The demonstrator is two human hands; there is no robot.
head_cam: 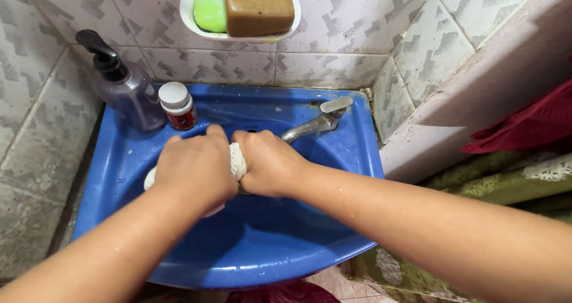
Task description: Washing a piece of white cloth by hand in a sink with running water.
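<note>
gripping a white cloth point(237, 160) between them, the left hand point(193, 171) and right hand point(269, 163) close tight as fists, knuckles up, over the blue sink point(333, 243) below the tap point(316, 123), so drips land in the basin. bottles point(128, 91) stand on the rim.

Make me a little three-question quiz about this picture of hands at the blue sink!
1. True or false: both hands grip a twisted white cloth above the blue ceramic sink.
2. What stands beside the clear purple pump bottle? A) a small white-capped red jar B) a yellow cup C) a toothbrush
3. Fill in: the white wall dish holds a brown soap bar and a ______ one.

Key: 1 true: the left hand and right hand both clutch it. 2 A, the jar. 3 green.
</note>
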